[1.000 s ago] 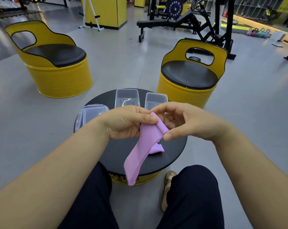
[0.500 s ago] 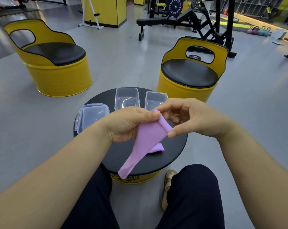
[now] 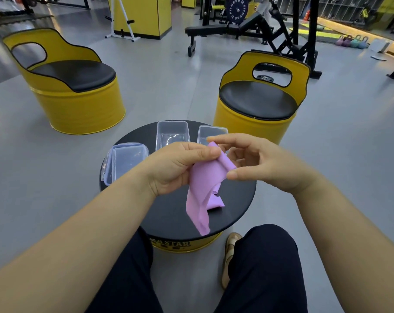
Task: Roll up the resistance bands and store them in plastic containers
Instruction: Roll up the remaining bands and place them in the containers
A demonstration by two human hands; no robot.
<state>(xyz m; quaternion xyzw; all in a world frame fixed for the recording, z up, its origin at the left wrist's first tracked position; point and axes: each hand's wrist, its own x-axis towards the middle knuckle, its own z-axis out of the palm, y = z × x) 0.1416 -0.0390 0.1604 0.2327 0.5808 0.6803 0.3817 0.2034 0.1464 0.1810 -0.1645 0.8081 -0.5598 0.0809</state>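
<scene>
The loose tail of the purple resistance band (image 3: 202, 188) has swung right since half a second ago. The right hand's forefinger and thumb, then close together on the band's top, now stand apart.

The band hangs over the round black table (image 3: 169, 211), and its free end drops past the near rim. The left hand (image 3: 178, 170) pinches its top corner between thumb and curled fingers. The right hand (image 3: 268, 163) is just right of it, with the thumb tip at the band's right edge and the forefinger above the top. I cannot tell whether it actually grips the band. A small purple fold lies on the table behind the hanging part. It may be the same band's other end or a second band.

On the far side of the table stand two open clear containers, one (image 3: 172, 134) in the middle and one (image 3: 211, 133) to its right, partly hidden by the right hand. Both look empty. A lidded container (image 3: 126, 164) sits at the left, and I can make out nothing inside it.

The task looks to be at an early stage. No rolled coil shows yet and nothing appears to be stored, so rolling, placing and probably closing the containers all remain.
</scene>
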